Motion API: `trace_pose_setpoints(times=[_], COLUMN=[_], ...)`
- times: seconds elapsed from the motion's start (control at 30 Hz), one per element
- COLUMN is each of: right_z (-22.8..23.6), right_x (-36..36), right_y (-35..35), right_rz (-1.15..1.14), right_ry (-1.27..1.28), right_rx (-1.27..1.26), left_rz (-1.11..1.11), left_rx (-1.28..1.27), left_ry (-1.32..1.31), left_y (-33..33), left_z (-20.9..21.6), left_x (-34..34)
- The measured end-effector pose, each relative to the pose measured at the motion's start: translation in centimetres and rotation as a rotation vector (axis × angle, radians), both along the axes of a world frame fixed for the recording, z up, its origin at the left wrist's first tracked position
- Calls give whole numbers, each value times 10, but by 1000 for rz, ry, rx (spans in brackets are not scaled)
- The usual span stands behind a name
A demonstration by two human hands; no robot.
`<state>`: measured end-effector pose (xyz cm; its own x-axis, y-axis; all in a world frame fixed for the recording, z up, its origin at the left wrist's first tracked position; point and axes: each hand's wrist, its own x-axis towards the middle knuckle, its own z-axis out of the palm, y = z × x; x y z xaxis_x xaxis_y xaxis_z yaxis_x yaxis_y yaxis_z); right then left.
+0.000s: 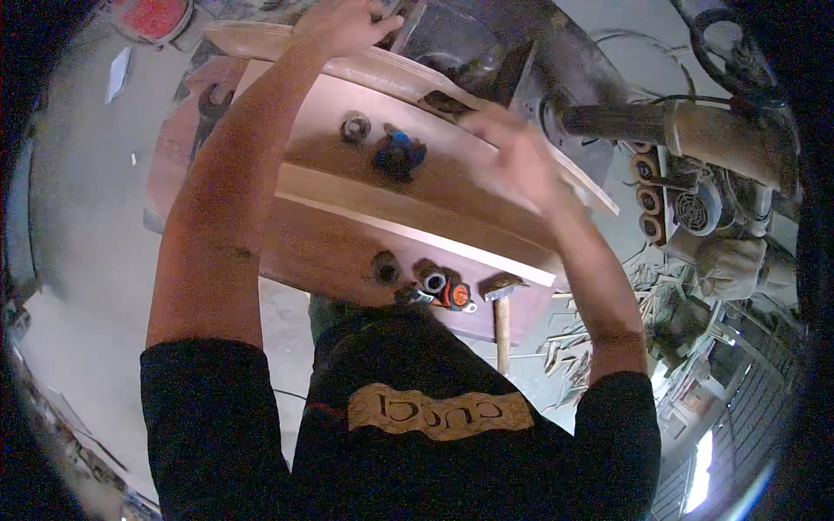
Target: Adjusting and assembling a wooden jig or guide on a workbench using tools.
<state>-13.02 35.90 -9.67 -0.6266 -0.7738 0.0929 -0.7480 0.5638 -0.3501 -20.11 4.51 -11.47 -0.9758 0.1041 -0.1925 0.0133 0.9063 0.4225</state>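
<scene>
A long curved wooden board point(382, 74) with a layered edge runs across the far side of the bench. My left hand point(347, 28) reaches over its far edge, fingers apart and partly cut off by the picture's top. Near the board's right part is my right hand point(517, 156), smeared by motion, so its fingers do not show clearly. Between my arms, a metal ring point(354, 127) and a blue and dark tool part point(400, 156) sit on the pale wood surface. A straight wooden strip point(417, 230) lies closer to me.
On the near ledge are a round dark piece point(385, 267), a pale ring point(433, 282), an orange and black tape measure point(457, 296) and a hammer point(501, 317). A wrench point(208, 113) lies left. Machinery with a thick hose point(617, 122) stands right, above wood scraps point(569, 352).
</scene>
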Motion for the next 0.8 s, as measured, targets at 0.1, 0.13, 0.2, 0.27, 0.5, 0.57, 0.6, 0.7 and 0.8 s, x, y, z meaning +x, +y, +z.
trace_pose_setpoints(times=[0.1, 0.13, 0.2, 0.27, 0.5, 0.57, 0.6, 0.7, 0.8], right_z=[-32, -67, -84, -99, -131, -127, -126, -76, -34], right_x=[17, 15, 27, 32, 25, 24, 22, 16, 0], right_y=[-55, -52, -78, -90, -85, -95, -96, -94, -70], right_rz=[210, 213, 164, 105, 160, 162, 163, 186, 101], right_ry=[3, 69, 39, 14, 269, 252, 275, 97, -190], right_rx=[206, 206, 172, 153, 256, 199, 247, 326, 488], left_rz=[119, 110, 64, 74, 56, 51, 32, 90, 59], left_rx=[-134, -135, -132, -131, -232, -197, -154, -128, -117], left_ry=[102, 109, 61, 39, 19, 196, 367, 356, 267], left_y=[-40, -37, -48, -51, -36, -61, -69, -66, -51], left_z=[19, 21, 18, 16, 18, -24, -40, -51, -31], left_x=[25, 20, 21, 21, 15, 8, 4, 10, 4])
